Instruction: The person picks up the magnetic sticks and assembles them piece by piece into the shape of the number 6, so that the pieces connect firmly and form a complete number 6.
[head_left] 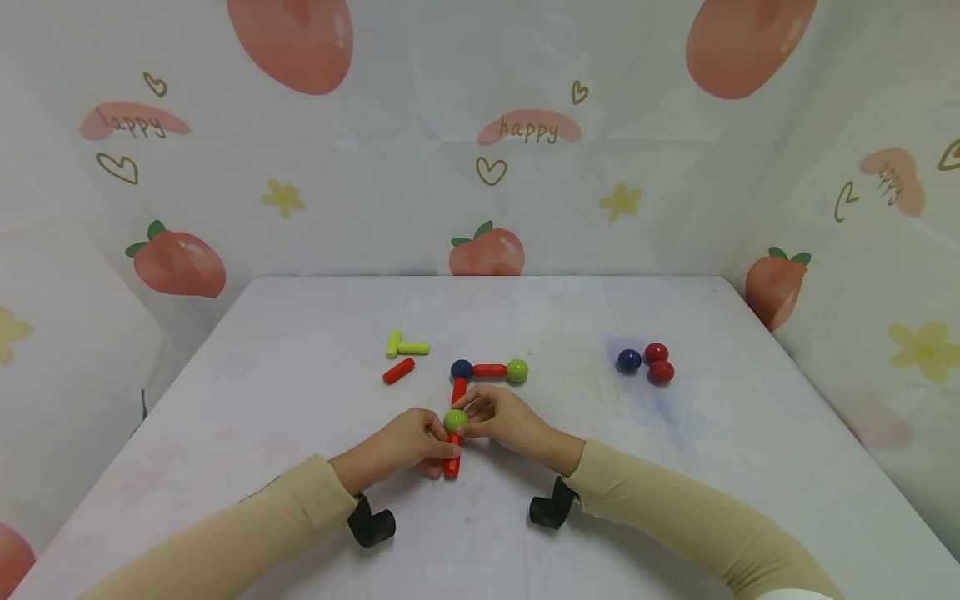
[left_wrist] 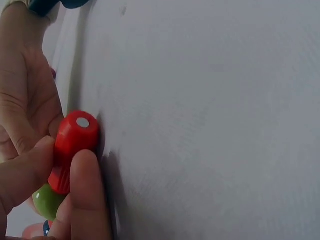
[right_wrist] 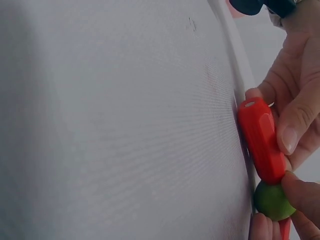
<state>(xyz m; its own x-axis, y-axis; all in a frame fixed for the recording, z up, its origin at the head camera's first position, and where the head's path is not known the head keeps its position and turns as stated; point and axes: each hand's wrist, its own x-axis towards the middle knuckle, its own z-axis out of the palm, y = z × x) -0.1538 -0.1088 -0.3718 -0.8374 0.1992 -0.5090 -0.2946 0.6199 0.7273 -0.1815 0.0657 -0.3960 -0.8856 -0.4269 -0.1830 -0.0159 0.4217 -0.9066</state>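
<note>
On the white table (head_left: 300, 400), the left hand (head_left: 401, 446) pinches the near red rod (head_left: 452, 467), while the right hand (head_left: 517, 425) grips the near green ball (head_left: 455, 420) at that rod's far end. Beyond this ball, a middle red rod (head_left: 459, 390) leads to a joined blue ball (head_left: 462, 369), from which a far red rod (head_left: 490, 370) runs right to a far green ball (head_left: 517, 371). So 3 rods and 3 balls make up the bent chain, and the joint between the hands seems to be the step underway. Apart from it, 6 pieces lie loose: a spare red rod (head_left: 399, 371) and 2 yellow-green rods (head_left: 414, 348) at the left, a spare blue ball (head_left: 629, 361) and 2 red balls (head_left: 661, 372) at the right. Only the head view gives this whole layout. The left wrist view adds a silver disc (left_wrist: 83, 122) in the near rod's end face, too small to make out from the head; the right wrist view shows the rod's other end meeting the ball, though whether it is firmly seated I cannot tell.
</note>
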